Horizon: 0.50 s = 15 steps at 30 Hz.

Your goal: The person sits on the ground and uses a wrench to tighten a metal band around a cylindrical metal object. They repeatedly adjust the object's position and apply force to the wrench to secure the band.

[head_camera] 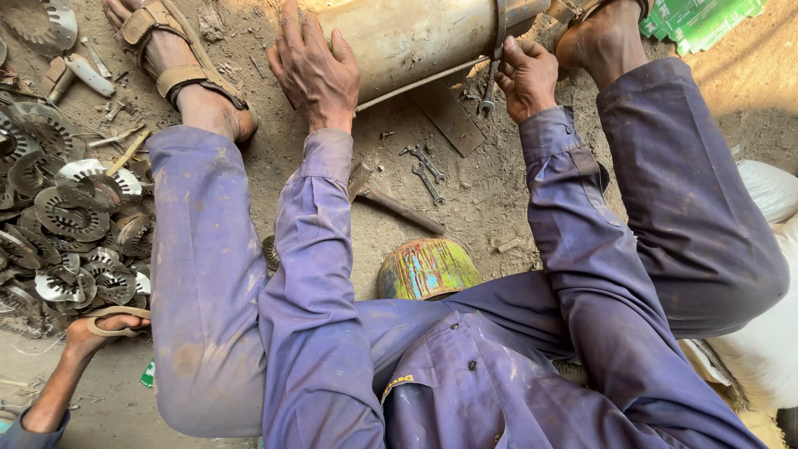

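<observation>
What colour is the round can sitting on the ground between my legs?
The round can is streaked green and yellow with blue and orange patches, seen in the head view.

soft, even daylight, faint shadows, sharp focus, wide-angle stretching toward the edges

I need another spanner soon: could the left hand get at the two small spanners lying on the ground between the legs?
Probably yes. The left hand rests flat on the metal cylinder, holding nothing, and the spanners lie on open dirt just below it, uncovered.
</observation>
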### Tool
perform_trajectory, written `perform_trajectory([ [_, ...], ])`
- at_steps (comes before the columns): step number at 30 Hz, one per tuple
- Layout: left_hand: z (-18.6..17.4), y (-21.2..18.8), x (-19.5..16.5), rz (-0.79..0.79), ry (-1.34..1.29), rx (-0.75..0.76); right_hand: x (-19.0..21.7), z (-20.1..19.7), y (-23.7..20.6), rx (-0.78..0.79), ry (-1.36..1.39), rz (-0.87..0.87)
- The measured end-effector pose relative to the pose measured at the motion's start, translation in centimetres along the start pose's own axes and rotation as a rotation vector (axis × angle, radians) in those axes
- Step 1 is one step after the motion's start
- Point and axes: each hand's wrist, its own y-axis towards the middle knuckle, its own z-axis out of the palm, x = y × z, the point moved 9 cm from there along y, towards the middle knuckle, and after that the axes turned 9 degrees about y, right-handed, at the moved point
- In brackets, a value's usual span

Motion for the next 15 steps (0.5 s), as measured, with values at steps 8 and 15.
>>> perform_trajectory([
  [8,-1.1,-0.3,-0.5,0.019,0.05,-0.041,-0.8,-1.2,-0.3,-0.097,0.182,0.104],
  [15,-0.9,-0.2,-0.3,-0.018,0.014,0.041,0.3,-0.4,0.1,0.049,0.018,-0.015],
])
